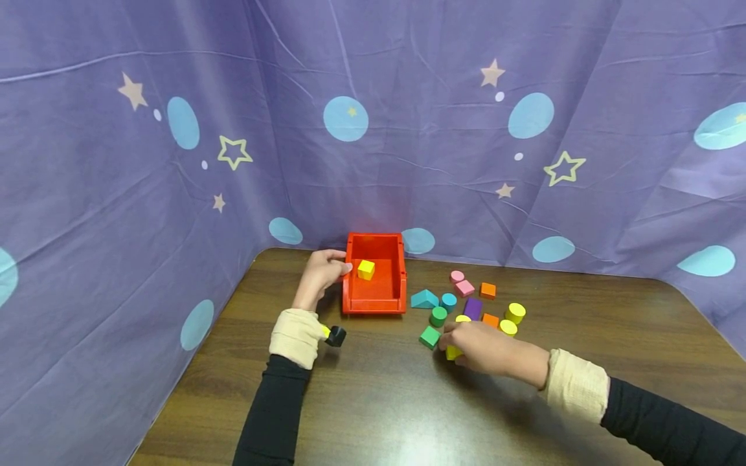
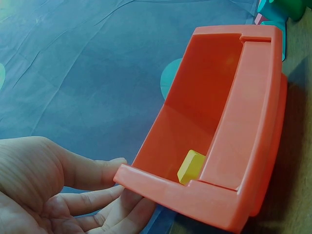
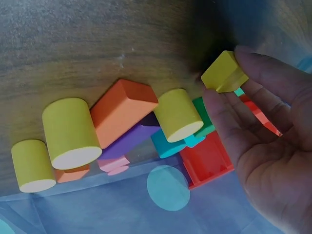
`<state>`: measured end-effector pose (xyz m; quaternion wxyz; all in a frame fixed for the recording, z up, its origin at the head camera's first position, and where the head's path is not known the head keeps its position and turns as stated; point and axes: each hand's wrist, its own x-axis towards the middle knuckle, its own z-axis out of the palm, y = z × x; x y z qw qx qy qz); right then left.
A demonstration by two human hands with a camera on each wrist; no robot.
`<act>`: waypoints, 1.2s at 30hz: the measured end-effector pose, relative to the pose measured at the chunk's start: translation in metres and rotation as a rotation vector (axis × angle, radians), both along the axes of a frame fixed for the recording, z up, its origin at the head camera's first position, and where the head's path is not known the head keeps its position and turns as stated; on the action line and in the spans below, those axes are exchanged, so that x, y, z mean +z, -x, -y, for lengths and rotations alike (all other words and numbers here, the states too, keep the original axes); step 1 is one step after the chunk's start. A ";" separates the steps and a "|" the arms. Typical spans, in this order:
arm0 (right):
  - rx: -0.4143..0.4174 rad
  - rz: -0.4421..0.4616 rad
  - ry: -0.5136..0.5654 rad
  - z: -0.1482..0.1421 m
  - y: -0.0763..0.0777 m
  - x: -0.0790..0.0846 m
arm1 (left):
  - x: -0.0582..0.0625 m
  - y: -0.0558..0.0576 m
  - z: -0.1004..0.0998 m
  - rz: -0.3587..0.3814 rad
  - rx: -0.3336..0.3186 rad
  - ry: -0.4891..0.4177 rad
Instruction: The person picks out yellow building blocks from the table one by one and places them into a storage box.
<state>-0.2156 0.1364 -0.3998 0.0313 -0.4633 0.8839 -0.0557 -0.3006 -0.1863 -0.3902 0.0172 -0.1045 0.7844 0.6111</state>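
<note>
My left hand (image 1: 320,275) grips the left wall of a red plastic bin (image 1: 374,306), thumb at the rim and fingers outside, as the left wrist view shows. Inside the bin lies a yellow cube (image 1: 366,270). Over the block pile's near side, my right hand (image 1: 489,348) pinches a yellow block (image 3: 224,73) between thumb and fingers. A green block (image 1: 430,337) lies just left of those fingertips, and a green cylinder (image 1: 439,316) is behind it. Part of a yellow cylinder (image 3: 178,114) is hidden by the right hand in the head view.
Right of the bin lie a blue triangular block (image 1: 425,299), a blue cylinder (image 1: 448,301), a purple block (image 1: 473,309), pink pieces (image 1: 464,288), orange blocks (image 1: 488,290) and yellow cylinders (image 1: 515,313). A purple curtain (image 1: 373,162) hangs behind the wooden table (image 1: 373,401).
</note>
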 end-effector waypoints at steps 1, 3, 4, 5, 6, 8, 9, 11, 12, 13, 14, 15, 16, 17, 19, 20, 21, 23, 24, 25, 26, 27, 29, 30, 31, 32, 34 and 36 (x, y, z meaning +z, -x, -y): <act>-0.001 -0.002 0.002 0.000 0.000 0.001 | 0.000 0.001 0.000 -0.001 0.000 0.002; 0.004 -0.011 0.006 0.000 0.000 0.004 | 0.000 0.001 0.000 -0.001 -0.001 0.003; 0.004 -0.014 0.007 0.000 0.000 0.005 | -0.001 0.002 0.000 -0.001 -0.001 0.004; 0.001 -0.015 0.008 0.000 0.001 0.006 | 0.000 0.001 0.000 -0.001 0.001 0.002; -0.002 -0.017 0.009 0.000 0.001 0.007 | -0.001 0.001 0.000 -0.002 0.001 0.000; -0.003 -0.021 0.012 0.000 0.001 0.009 | -0.001 0.001 0.000 -0.004 0.001 -0.007; -0.006 -0.024 0.012 0.000 0.002 0.010 | -0.001 0.001 0.000 -0.007 -0.001 -0.008; -0.010 -0.036 0.013 0.000 0.003 0.013 | -0.001 0.001 0.000 -0.009 -0.004 -0.010; -0.009 -0.044 0.014 0.000 0.003 0.014 | -0.001 0.001 0.000 -0.010 -0.007 -0.009; -0.011 -0.051 0.015 0.000 0.004 0.016 | -0.001 0.001 0.000 -0.009 -0.008 -0.008; -0.016 -0.055 0.016 0.000 0.004 0.018 | -0.001 0.000 0.000 -0.010 -0.010 -0.008; -0.021 -0.057 0.021 0.000 0.005 0.021 | -0.001 0.000 0.000 -0.010 -0.010 -0.006; -0.024 -0.064 0.027 0.000 0.005 0.023 | 0.000 0.000 0.000 -0.008 -0.009 -0.006; -0.024 -0.074 0.036 0.000 0.006 0.026 | 0.000 -0.001 0.000 -0.008 -0.007 -0.005; -0.026 -0.095 0.054 0.000 0.006 0.032 | 0.000 -0.001 -0.001 -0.007 -0.005 -0.003; -0.026 -0.101 0.066 0.000 0.007 0.035 | 0.000 -0.001 -0.001 -0.007 -0.006 0.000; -0.027 -0.110 0.072 0.000 0.007 0.038 | 0.000 -0.001 -0.001 -0.006 -0.005 -0.001; -0.031 -0.127 0.081 0.000 0.008 0.045 | 0.000 -0.001 -0.001 -0.005 -0.006 -0.003; -0.036 -0.132 0.084 0.000 0.009 0.048 | 0.000 -0.001 -0.001 -0.006 -0.008 -0.004; -0.040 -0.135 0.090 0.000 0.010 0.052 | 0.000 -0.001 -0.001 -0.008 -0.009 -0.006; -0.044 -0.136 0.095 -0.001 0.011 0.055 | 0.000 0.000 -0.001 -0.007 -0.010 -0.009; -0.046 -0.144 0.101 -0.001 0.012 0.058 | 0.000 0.000 -0.001 -0.007 -0.010 -0.012; -0.045 -0.151 0.126 -0.001 0.014 0.065 | 0.001 0.000 -0.001 -0.006 -0.011 -0.013; -0.047 -0.155 0.138 -0.001 0.015 0.069 | 0.001 -0.001 -0.001 -0.006 -0.010 -0.014; -0.048 -0.155 0.151 -0.002 0.016 0.073 | 0.001 -0.001 -0.001 -0.004 -0.008 -0.013; -0.051 -0.155 0.160 -0.001 0.017 0.076 | 0.001 -0.001 -0.001 -0.001 -0.007 -0.012; -0.062 -0.152 0.174 0.000 0.018 0.084 | 0.001 -0.001 0.000 0.000 -0.007 -0.010; -0.081 -0.150 0.177 0.002 0.019 0.091 | 0.001 0.000 0.000 0.001 -0.009 -0.009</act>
